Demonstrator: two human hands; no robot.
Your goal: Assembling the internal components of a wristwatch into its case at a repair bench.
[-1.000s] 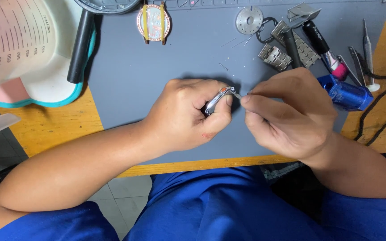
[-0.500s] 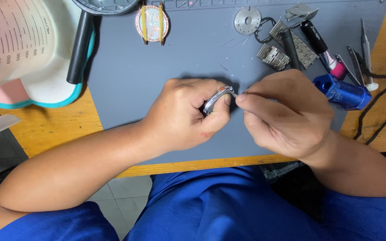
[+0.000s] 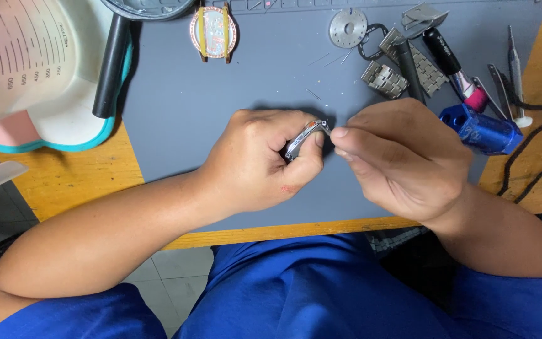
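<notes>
Head view, looking down on a grey work mat point(image 3: 221, 107) laid over a yellow wooden table point(image 3: 76, 182). The left hand point(image 3: 261, 160) is closed around a small curved metal clasp piece point(image 3: 305, 135), which is pinched between thumb and forefinger and held just above the middle of the mat. The right hand point(image 3: 403, 160) faces it from the right; its fingers point(image 3: 346, 133) are drawn together at the tips and meet the right end of the clasp piece. Whether they pinch something small of their own cannot be told.

Far on the mat lie a round watch case point(image 3: 213, 31) with a pale dial, a toothed metal disc point(image 3: 348, 27), and loose links of a metal bracelet point(image 3: 384, 76). To the right, just beside the right hand, rests a blue metal block tool point(image 3: 481, 130), with a black-handled tool point(image 3: 450, 63) and slim screwdrivers point(image 3: 514, 75) beyond it. At the far left sits a white lamp base with a teal rim point(image 3: 58, 125) and a black handle point(image 3: 111, 66).
</notes>
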